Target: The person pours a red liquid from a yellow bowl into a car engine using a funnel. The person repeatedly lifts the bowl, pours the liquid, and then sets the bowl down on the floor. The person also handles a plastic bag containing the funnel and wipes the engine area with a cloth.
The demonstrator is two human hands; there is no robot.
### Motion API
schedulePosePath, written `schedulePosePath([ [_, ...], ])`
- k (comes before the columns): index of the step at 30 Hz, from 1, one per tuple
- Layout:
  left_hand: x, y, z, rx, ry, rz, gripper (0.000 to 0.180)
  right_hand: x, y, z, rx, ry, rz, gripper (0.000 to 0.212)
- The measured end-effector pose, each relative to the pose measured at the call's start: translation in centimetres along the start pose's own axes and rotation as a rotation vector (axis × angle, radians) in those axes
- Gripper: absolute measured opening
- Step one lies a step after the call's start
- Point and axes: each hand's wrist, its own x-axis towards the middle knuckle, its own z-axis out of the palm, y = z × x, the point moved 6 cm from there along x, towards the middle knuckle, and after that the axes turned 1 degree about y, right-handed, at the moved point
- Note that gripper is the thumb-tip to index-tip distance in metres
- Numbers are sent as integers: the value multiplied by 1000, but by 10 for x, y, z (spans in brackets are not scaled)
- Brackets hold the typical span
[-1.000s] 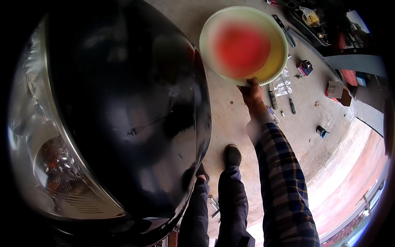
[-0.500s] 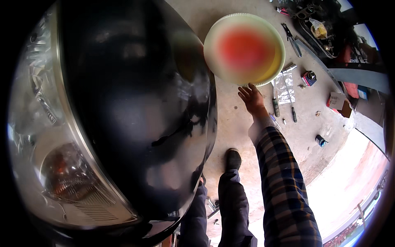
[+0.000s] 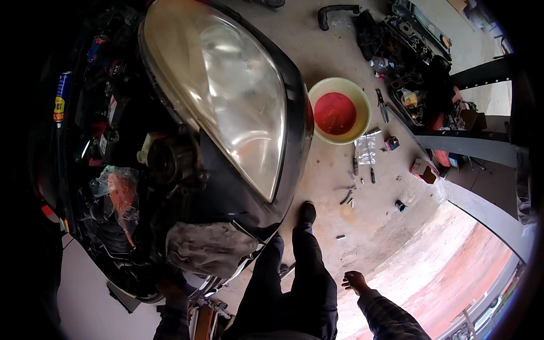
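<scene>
Pale concrete flooring [image 3: 374, 243] is overhung by the half-curled right hand [image 3: 355, 280]; near left, crumpled grey-brown cloth [image 3: 209, 248] could be dragged down if snagged by the left hand [image 3: 170, 288], whose grip cannot be told.

Car repair workshop or garage, open to bright daylight at lower right. A dark car [image 3: 286, 187] fills the left side, its large headlight [image 3: 243, 113] beside an exposed engine bay [image 3: 170, 161] where a blue-and-yellow spray can [image 3: 61, 102] stands. A grey cloth [image 3: 209, 249] lies over the front edge. On the stained concrete floor [image 3: 391, 238] are pliers [image 3: 382, 106], a screwdriver [image 3: 373, 174], a pale basin [image 3: 364, 93], a bent black hose [image 3: 334, 11] and a heap of dark mechanical parts [image 3: 419, 48].
</scene>
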Motion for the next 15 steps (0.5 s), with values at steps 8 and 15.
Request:
schedulePosePath([
  [8,4,13,-8,-985,49,-994,54,-152,-202,56,69,29,-570,33],
  [15,17,-7,-19,-700,-102,-732,52,-388,-349,276,-130,-202,-1145,32],
])
